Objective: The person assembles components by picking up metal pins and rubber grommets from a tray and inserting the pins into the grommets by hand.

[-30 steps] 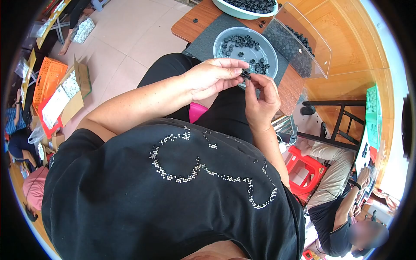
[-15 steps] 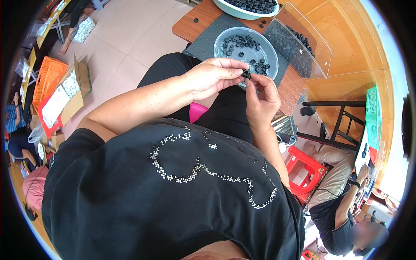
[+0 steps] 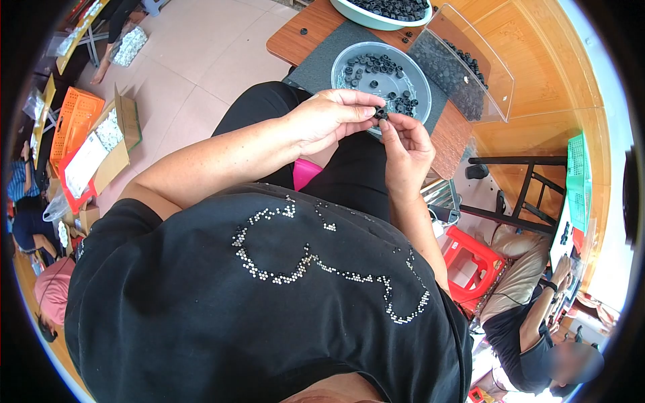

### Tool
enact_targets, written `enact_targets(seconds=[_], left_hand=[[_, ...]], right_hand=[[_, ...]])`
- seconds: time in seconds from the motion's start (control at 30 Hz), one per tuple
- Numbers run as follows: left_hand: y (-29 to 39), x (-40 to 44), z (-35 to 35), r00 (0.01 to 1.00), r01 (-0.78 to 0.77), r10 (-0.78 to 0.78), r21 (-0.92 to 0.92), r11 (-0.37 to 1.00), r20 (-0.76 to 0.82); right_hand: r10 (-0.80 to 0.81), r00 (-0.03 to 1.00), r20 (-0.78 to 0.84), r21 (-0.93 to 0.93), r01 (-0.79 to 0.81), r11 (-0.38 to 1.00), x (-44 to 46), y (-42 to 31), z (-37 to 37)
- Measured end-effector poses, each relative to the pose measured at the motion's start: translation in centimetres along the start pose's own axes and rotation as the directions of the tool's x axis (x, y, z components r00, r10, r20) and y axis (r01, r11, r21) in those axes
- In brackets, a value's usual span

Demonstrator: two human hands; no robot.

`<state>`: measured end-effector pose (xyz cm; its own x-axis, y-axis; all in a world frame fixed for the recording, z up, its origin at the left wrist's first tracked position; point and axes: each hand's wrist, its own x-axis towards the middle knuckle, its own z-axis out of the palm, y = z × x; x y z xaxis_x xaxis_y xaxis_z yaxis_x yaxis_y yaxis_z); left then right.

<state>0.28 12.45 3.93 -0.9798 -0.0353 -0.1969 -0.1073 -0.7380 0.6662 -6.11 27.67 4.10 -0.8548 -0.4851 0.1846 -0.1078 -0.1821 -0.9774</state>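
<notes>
Between the fingertips of both hands is a small round black part [image 3: 381, 114]; its exact kind is too small to make out. My left hand [image 3: 329, 119] pinches it from the left with thumb and fingers. From the right, my right hand [image 3: 408, 153] grips it too, thumb on the near side and fingers curled. Just beyond the hands stands a round grey basin [image 3: 426, 94] with many loose black parts [image 3: 377, 64] of a similar look. My fingers hide part of its near rim.
The basin sits on a dark mat [image 3: 310, 70] on a brown table [image 3: 285, 43]. A pale green bowl [image 3: 356, 19] and a clear tilted tray [image 3: 497, 94] hold more black parts. At right are a black metal frame [image 3: 521, 161], a red stool [image 3: 463, 235] and a co-worker [image 3: 514, 336].
The right thumb and fingers have shifted slightly around the black part. My left hand has barely moved. At the right, the co-worker's leg has moved a little.
</notes>
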Motion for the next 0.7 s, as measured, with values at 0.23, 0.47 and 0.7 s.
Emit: enact_targets(seconds=[0.23,0.47,0.7], left_hand=[[0.0,0.1,0.1,0.999,-0.034,0.034,0.051,0.998,0.009],[0.0,0.2,-0.3,0.997,0.063,-0.053,-0.162,0.985,0.064],[-0.1,0.4,-0.7,0.994,0.076,-0.057,-0.212,0.974,0.095]], right_hand=[[0.024,1.0,-0.014,0.05,-0.024,0.998,0.0,0.0,0.1],[-0.056,0.998,0.009,0.079,0.055,0.995,-0.1,-0.4,0.4],[-0.11,0.994,-0.011,-0.015,0.11,0.994,-0.2,-0.4,0.3]])
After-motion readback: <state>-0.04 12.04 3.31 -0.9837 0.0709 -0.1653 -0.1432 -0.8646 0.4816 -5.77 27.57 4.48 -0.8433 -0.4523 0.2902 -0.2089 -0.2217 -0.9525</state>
